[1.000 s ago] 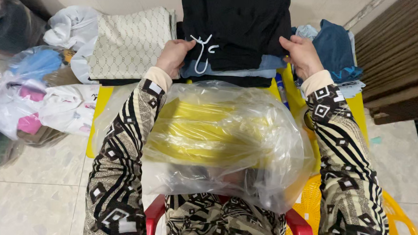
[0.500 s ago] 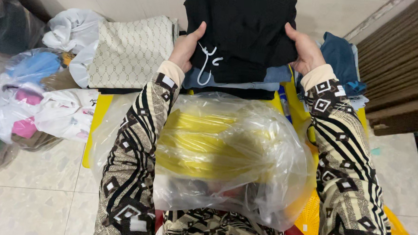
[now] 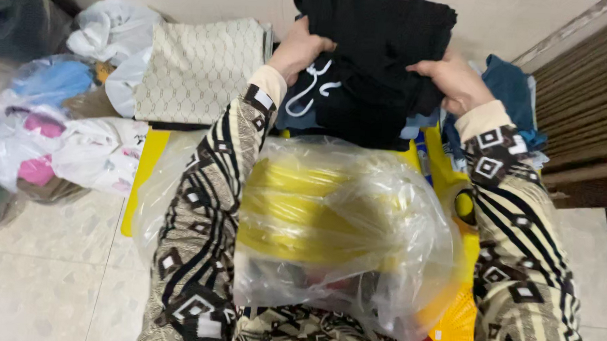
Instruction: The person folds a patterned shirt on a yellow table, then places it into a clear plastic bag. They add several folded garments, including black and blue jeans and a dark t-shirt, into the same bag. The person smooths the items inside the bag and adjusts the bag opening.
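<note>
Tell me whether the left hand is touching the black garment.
Touching. The head view shows the left hand gripping the black garment, its fingers tucked into the fabric above the white drawstring.

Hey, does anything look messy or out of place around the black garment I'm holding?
Nothing looks damaged or spilled. Both hands, left hand and right hand, grip the bunched black garment. A clear plastic bag sits crumpled between the arms, and blue clothes lie heaped unfolded at the right.

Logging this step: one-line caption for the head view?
Both hands, left hand and right hand, grip a black drawstring garment above a clear plastic bag.
</note>
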